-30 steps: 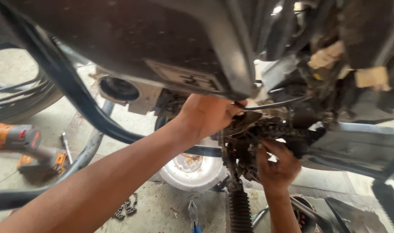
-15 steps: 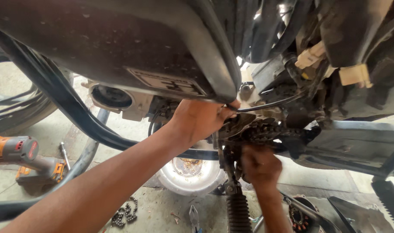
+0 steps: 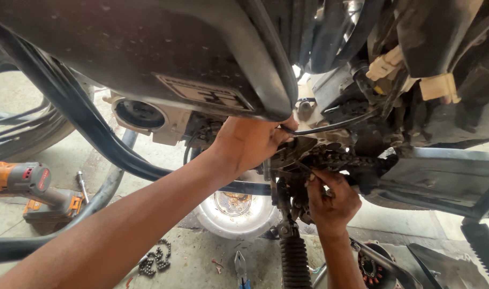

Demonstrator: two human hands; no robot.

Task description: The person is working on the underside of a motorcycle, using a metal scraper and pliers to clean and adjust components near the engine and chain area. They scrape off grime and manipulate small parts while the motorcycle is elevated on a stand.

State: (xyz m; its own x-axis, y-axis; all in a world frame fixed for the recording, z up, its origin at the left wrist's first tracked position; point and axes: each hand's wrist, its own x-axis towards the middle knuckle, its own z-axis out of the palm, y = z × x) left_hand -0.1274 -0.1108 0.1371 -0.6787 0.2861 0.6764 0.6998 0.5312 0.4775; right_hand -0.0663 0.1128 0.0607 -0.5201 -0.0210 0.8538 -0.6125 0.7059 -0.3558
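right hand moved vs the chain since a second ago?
Yes. The right hand has come up: a second ago it hung below the greasy drive chain, and now its fingers touch the chain's underside. The left hand stays above it.

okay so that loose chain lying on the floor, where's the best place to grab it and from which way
Probably pinch the chain at its upper end, coming straight down from above. It lies flat in a loose curl on the concrete floor, so no side gives a hold; the upper end lies away from the clumped lower links, and fingers could lift it there.

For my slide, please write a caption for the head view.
Left hand and right hand grip the greasy chain under a motorcycle.
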